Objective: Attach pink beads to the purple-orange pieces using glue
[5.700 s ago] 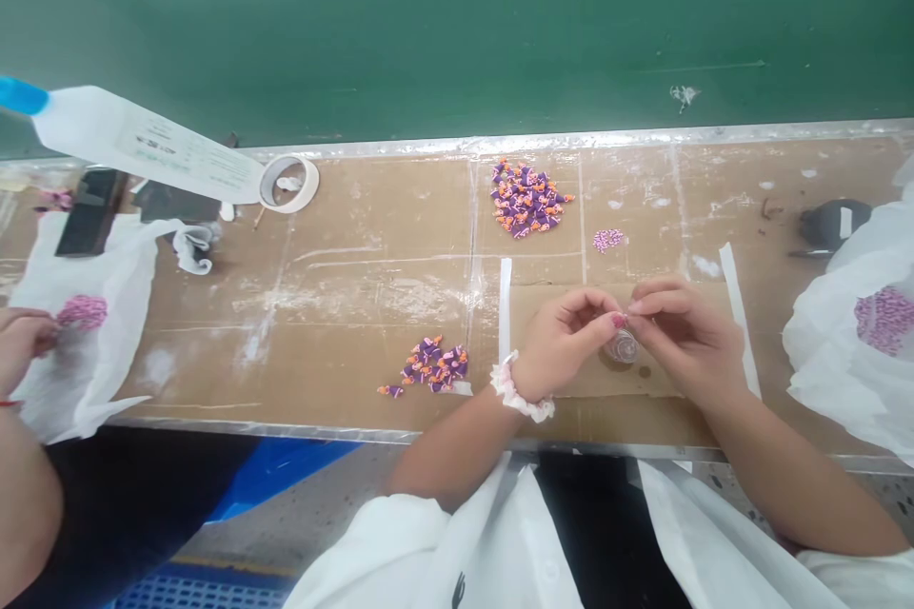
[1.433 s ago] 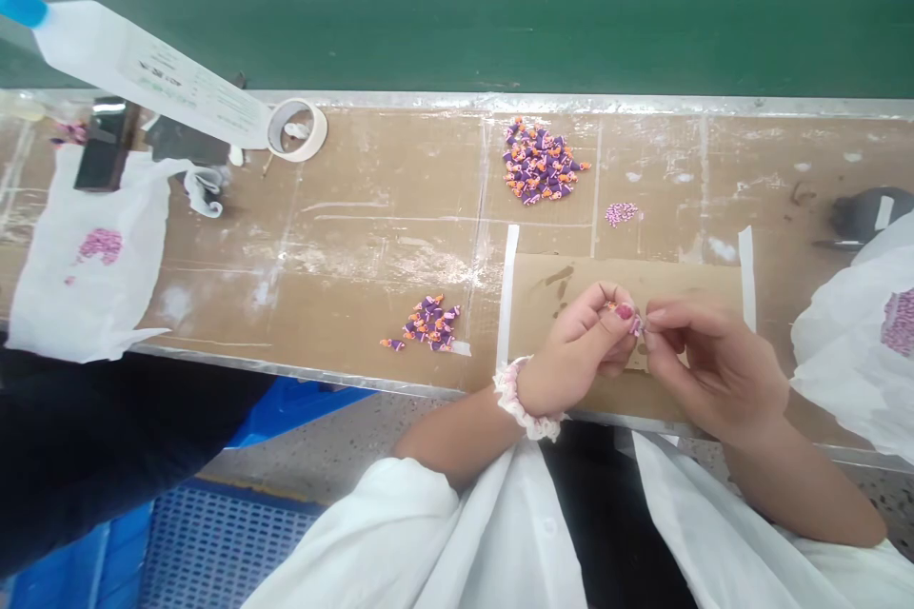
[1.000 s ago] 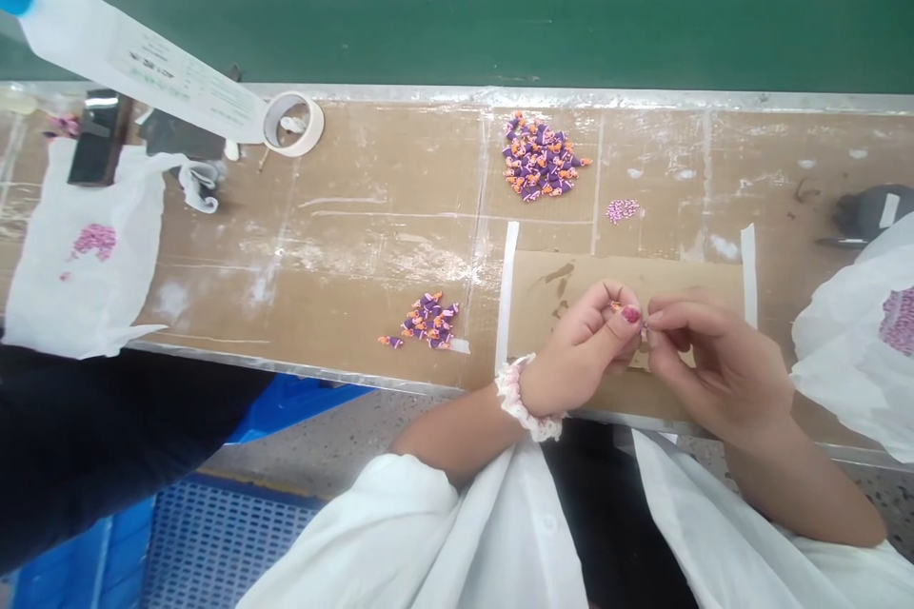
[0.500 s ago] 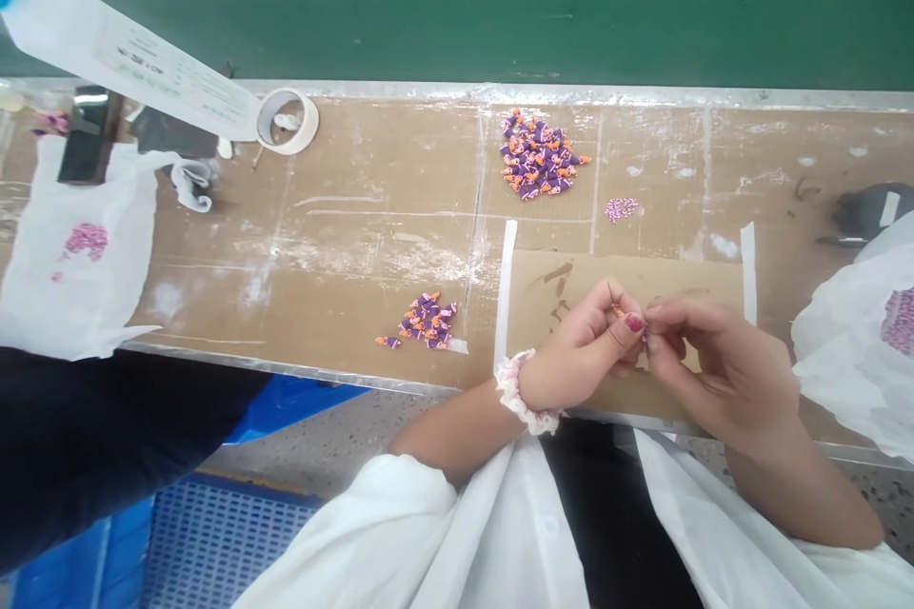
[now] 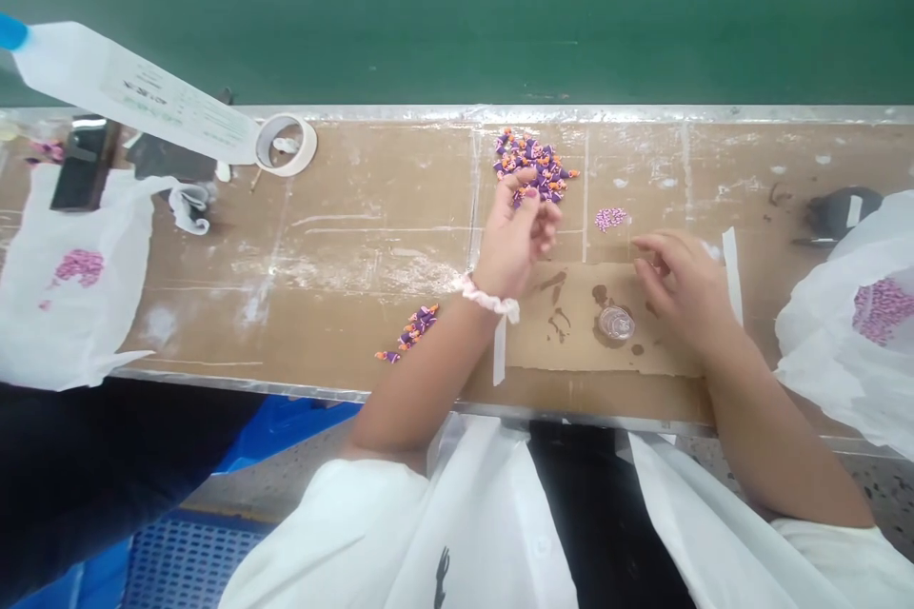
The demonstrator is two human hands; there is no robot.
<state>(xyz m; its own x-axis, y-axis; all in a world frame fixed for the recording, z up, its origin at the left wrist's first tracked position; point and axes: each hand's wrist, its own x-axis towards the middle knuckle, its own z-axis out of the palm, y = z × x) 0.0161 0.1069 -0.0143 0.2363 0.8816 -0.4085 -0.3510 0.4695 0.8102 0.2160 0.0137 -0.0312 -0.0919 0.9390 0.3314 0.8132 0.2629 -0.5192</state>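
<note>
The person's left hand (image 5: 519,233) is covering the near edge of a pile of purple-and-orange pieces (image 5: 535,154); I cannot tell whether it is gripping any. The right hand (image 5: 682,285), thumb and forefinger parted, is hanging beside a round clear dish (image 5: 615,324) on cardboard (image 5: 532,343).

Dish (image 5: 616,324): round, clear, shiny, flat on board, wet-looking dark spots around it. Big pile (image 5: 541,162), beyond dish and off to left: purple pieces w/ orange and pink bits, heaped every which way, near edge partly behind left hand (image 5: 514,233), can't tell if touching. Beads (image 5: 610,219), straight beyond dish: tiny, pinkish-purple, loose little patch. Small pile (image 5: 414,328), well left of dish: same purple-orange stuff, partly hidden by forearm, one piece at outer end.
</note>
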